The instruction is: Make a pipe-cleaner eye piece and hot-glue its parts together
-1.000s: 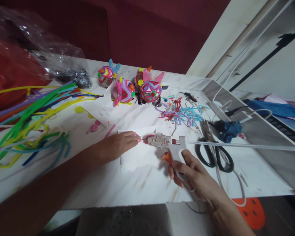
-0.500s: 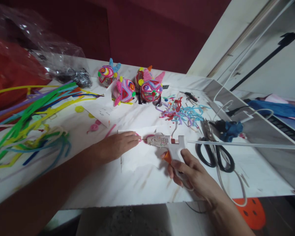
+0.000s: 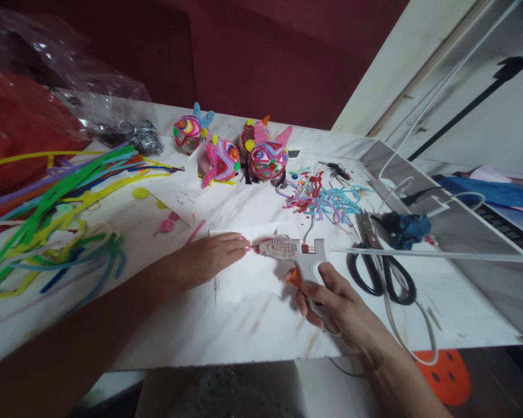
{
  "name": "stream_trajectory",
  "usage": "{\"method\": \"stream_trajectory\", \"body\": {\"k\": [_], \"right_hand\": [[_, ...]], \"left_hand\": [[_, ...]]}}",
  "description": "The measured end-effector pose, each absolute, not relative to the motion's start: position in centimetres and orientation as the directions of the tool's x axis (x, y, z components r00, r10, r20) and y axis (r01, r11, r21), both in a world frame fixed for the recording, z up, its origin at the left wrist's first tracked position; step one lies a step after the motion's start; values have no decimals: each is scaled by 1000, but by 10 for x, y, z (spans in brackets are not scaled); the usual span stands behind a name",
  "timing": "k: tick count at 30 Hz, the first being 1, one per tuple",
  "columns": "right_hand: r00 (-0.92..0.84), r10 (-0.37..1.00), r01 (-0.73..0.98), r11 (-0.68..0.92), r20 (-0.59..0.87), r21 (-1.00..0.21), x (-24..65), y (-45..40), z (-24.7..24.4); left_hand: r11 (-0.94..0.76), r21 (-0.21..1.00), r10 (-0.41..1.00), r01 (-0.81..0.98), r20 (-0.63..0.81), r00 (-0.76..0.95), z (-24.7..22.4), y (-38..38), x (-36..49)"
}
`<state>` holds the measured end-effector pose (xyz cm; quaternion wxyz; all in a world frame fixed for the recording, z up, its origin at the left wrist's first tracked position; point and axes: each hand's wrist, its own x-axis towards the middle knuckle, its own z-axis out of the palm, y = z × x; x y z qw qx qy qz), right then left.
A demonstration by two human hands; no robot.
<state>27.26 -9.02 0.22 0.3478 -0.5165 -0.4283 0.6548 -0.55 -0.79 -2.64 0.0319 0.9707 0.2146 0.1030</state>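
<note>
My right hand (image 3: 326,296) is wrapped around the white handle of a hot glue gun (image 3: 311,264), its fingers at the orange trigger. A long clear glue stick (image 3: 418,253) sticks out of the gun's back end. The nozzle points left, right at the fingertips of my left hand (image 3: 213,257). That hand lies low over a white sheet of paper (image 3: 239,284), fingers together, pressing on a small pink piece of pipe cleaner (image 3: 247,244). Most of this piece is hidden by the fingers. More pink shows behind the nozzle, partly covered by the gun.
Behind stand several round pipe-cleaner fish (image 3: 268,159). Bundled pipe cleaners (image 3: 65,191) lie left, cut scraps (image 3: 322,200) at back right. Black-handled scissors (image 3: 366,278) and a white cord (image 3: 429,325) sit right of the gun. A raised edge (image 3: 453,232) bounds the right side.
The glue gun has shifted very slightly left, its nozzle closer to my left fingertips. My left hand has stayed in place.
</note>
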Motion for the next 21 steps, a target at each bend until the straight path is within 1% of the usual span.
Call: {"method": "stream_trajectory", "body": {"k": [7,16,21], "right_hand": [[-198,885,1,-431,-422,-903,271,-90,2],[-135,861,12,-494,-491,-870,269,-91,6],[-124,853,20,-509,-507,-861,269,-91,9]], "left_hand": [[-915,45,402,402,213,891,-26,-9,-6],[-921,-23,378,390,196,905,-26,-8,-6],[-912,-53,392,408,185,901,-26,-9,-6]]}}
